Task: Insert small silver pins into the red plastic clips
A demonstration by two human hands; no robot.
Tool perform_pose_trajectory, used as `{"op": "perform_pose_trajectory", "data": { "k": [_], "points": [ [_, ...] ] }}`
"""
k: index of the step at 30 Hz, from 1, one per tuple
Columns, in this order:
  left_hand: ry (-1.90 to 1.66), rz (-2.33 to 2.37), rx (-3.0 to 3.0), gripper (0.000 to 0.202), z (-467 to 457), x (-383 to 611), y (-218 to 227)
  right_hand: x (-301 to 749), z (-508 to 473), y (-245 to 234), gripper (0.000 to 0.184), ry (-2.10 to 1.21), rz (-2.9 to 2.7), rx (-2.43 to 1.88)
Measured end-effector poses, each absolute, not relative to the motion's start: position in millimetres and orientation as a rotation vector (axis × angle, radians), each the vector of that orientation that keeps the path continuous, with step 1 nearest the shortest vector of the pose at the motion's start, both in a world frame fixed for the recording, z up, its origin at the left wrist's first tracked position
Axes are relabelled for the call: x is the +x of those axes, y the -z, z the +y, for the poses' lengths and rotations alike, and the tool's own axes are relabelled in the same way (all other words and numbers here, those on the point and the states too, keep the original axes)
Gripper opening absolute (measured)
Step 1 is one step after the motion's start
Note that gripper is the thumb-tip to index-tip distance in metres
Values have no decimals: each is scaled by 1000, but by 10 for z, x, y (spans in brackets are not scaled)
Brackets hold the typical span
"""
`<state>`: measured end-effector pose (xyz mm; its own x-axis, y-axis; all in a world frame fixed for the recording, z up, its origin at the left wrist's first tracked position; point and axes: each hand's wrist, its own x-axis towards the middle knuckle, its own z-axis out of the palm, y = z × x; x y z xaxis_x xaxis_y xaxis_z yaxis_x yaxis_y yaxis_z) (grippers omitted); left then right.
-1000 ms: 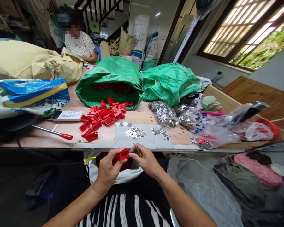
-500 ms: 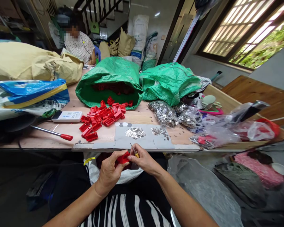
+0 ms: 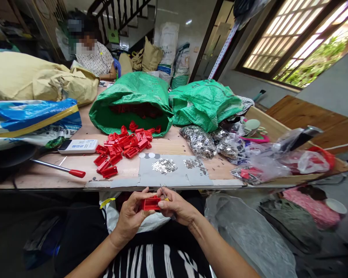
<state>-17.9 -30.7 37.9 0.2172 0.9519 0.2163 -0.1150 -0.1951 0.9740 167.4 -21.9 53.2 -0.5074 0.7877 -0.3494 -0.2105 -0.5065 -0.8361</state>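
My left hand is closed around a red plastic part, a small hollow box-like piece, just in front of the table edge. Its open side faces me. Fingers of my right hand pinch the part's right end. That same hand also keeps hold of a small yellow-handled tool, whose thin metal shaft points up; the exact kind of tip is too small to tell. Under both hands, a white bag lies open at my lap. On a grey mat sit small silver metal pieces in two piles.
Loose red parts spill from a green sack. A second green sack stands beside bags of metal pieces. To the left are a white device and a red-tipped lever. Another person sits across the table.
The red part has turned, so its hollow side now shows more. Both hands sit slightly lower in the picture, and the whole view has shifted a little.
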Motion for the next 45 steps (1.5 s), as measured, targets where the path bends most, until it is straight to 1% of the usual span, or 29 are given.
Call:
{"op": "perform_pose_trajectory", "data": {
  "k": [2,3,5,7,8,10,14,21,32,35,39,43,45],
  "points": [
    [-1224,875,1241,25,-289,-170,-358,1683,-162,-547,45,-1998,-1117,-1038],
    [-1230,885,1163,25,-277,-165,-348,1699,-117,-563,40,-1899,-1223,-1096],
    [-1255,912,1029,27,-250,-161,-329,1752,0,-599,26,-1507,-1484,-1287],
    [-1279,945,970,30,-223,-169,-316,1817,133,-616,10,-974,-1708,-1488],
    [-1283,960,965,31,-212,-176,-310,1845,195,-611,6,-757,-1794,-1559],
    [-1272,975,972,31,-196,-193,-300,1875,296,-576,9,-493,-1923,-1657],
    [-1254,985,968,31,-183,-219,-287,1833,396,-486,10,-305,-2046,-1756],
    [-1246,1010,986,30,-166,-235,-321,1779,439,-494,6,-264,-2083,-1813],
    [-1217,989,1013,30,-198,-243,-361,1814,419,-450,6,-283,-2005,-1703],
    [-1206,990,1014,31,-202,-257,-394,1866,383,-427,5,-354,-1852,-1663],
    [-1230,983,1016,31,-216,-249,-418,1942,295,-464,9,-477,-1701,-1578],
    [-1269,1007,1126,30,-265,-207,-414,1907,130,-572,12,-681,-1578,-1487],
    [-1278,1039,1222,28,-293,-183,-416,1822,30,-619,14,-835,-1477,-1415]
  ]
}}
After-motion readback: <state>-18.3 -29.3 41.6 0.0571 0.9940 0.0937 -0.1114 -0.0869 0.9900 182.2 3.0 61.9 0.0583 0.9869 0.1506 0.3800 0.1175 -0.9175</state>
